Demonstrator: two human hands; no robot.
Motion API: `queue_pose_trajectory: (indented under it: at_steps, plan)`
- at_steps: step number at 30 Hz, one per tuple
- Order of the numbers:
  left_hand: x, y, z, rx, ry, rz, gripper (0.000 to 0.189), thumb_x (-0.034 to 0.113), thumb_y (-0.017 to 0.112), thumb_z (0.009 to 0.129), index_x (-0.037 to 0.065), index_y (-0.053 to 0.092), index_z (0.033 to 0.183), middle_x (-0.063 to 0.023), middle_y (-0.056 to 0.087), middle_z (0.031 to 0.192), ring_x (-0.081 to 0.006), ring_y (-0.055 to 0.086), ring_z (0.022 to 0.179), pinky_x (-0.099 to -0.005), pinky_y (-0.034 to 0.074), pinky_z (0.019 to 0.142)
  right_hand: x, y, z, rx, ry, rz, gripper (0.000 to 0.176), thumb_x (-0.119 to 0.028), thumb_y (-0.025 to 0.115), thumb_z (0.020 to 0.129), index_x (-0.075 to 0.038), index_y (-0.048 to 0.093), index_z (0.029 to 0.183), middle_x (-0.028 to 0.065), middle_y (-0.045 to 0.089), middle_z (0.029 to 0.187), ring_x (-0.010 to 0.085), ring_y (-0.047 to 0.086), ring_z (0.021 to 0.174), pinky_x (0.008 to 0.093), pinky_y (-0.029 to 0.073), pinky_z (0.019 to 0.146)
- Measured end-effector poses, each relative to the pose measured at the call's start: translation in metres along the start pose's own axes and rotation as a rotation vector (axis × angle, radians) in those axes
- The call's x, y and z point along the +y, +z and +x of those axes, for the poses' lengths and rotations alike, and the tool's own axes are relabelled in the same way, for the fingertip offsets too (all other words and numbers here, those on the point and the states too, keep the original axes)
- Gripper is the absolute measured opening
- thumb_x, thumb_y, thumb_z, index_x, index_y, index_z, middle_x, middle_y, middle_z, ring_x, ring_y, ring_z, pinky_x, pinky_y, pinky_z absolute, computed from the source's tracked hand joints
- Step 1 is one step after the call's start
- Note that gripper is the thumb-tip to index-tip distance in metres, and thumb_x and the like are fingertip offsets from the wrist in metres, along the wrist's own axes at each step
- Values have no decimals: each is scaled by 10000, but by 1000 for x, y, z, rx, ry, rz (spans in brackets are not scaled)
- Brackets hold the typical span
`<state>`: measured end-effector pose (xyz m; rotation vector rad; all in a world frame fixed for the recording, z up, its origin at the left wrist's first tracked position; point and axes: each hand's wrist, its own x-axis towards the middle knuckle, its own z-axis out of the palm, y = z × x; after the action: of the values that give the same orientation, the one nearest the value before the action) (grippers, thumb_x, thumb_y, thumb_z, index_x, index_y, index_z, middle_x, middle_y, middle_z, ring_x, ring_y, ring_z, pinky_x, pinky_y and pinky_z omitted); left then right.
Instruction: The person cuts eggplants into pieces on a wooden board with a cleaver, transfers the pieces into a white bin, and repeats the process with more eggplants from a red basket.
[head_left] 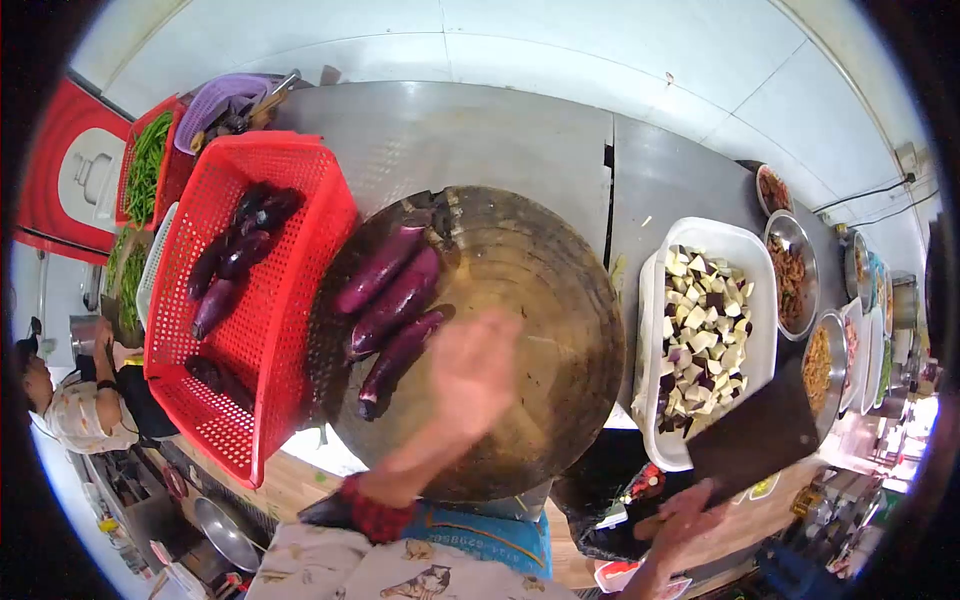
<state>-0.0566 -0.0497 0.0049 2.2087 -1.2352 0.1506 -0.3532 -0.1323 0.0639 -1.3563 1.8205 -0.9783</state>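
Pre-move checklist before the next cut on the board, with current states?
1. Three purple eggplants lying on round wooden chopping board: ok.
2. Right hand grip on dark rectangular cleaver: ok.
3. Blade off the board, apart from left hand: ok.
4. Left hand touching an eggplant: cannot tell, blurred.
5. White plastic tub of diced pieces beside the board: ok.

No legible text, labels or numbers.
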Motion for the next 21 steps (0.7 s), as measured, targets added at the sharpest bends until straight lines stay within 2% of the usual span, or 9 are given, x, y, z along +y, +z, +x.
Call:
queue_pose_trajectory:
  at_steps: [3,5,7,10,12,14,16,18,21]
  plan:
    - [-58,-39,-15,-287,-93,353,569,126,710,719,60,546,1259,-127,545,1181,-316,509,1051,-450,435,869,32,10,-15,-59,-164,-161,207,-108,529,908,24,495,1063,38,497,545,131,494,445,272,347,381]
    - [-68,-40,-23,-378,-147,370,587,128,715,716,66,533,1270,-132,546,1170,-316,515,1050,-441,450,850,-25,35,-45,-405,131,38,207,-102,530,900,28,524,1062,62,544,575,134,508,447,284,376,397]
    - [-71,-43,-26,-465,-234,309,552,124,731,710,63,534,1222,-159,568,1081,-325,574,954,-420,498,761,0,42,-50,-517,-86,-149,199,-65,512,893,36,536,1063,94,596,612,146,532,437,294,422,420]
    - [-60,-52,-25,-224,-269,-35,484,101,730,710,56,537,1152,-177,597,982,-357,607,833,-426,508,708,-31,53,-58,-629,-327,-278,211,-61,504,901,38,533,1086,101,616,651,167,556,466,305,461,465]
    - [-45,-53,-24,-86,-324,-121,415,98,742,738,36,525,1086,-131,599,868,-288,610,738,-383,499,689,-49,61,-69,-686,-370,-342,219,-64,505,906,39,534,1097,109,628,687,186,587,514,314,484,503]
    - [-32,-49,-28,115,-784,-548,394,149,767,760,34,513,1038,-98,593,859,-194,600,753,-347,493,707,-51,62,-73,-658,-194,-310,233,-71,514,911,41,526,1115,131,644,738,238,620,587,348,507,562]
    - [-36,-27,-45,260,-720,-538,344,117,753,799,29,505,1022,-40,569,792,-135,557,713,-295,480,675,-27,60,-77,-621,-263,-274,230,-65,526,911,43,513,1113,128,646,732,262,641,619,368,510,565]
    - [-41,-27,-64,159,-1108,-1042,275,131,698,861,42,516,1047,-14,563,851,-105,544,754,-276,476,673,-50,62,-85,-698,-362,-425,186,-83,569,898,24,510,1037,203,618,659,388,644,588,442,500,521]
    - [-44,-48,-81,102,-1209,-1121,249,205,621,923,67,540,1115,-1,535,957,-78,514,804,-248,466,661,-46,67,-96,-824,-383,-546,123,-60,573,876,23,502,935,198,597,603,389,620,547,443,470,474]
